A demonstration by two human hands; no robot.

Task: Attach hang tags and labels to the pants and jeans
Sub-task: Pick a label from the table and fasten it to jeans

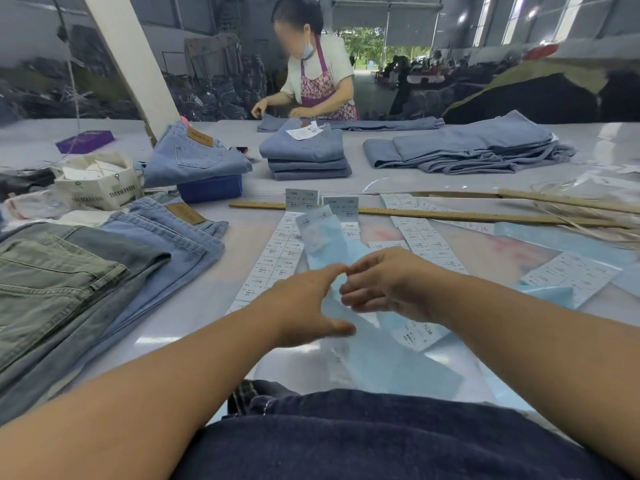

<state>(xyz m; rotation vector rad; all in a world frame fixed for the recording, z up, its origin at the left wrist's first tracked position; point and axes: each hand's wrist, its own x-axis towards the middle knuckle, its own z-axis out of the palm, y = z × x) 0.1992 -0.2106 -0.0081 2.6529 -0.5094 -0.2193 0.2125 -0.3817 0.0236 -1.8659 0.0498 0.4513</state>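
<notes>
label strips (277, 261) lie fanned mid-table beside the folded jeans (166, 244), within reach for peeling, while the left hand (304, 306) and right hand (391, 282) meet fingertip to fingertip over blue backing paper (325, 244), seemingly pinching it.

A pale, glossy worktop (194, 306) carries folded jeans (104, 271) at near left, a folded stack (306, 154) at far centre and looser pairs (467, 147) at far right. Label strips (277, 258) and blue backing sheets (363, 358) (partly overlapping) lie at centre, beside a wooden ruler (450, 214).
</notes>
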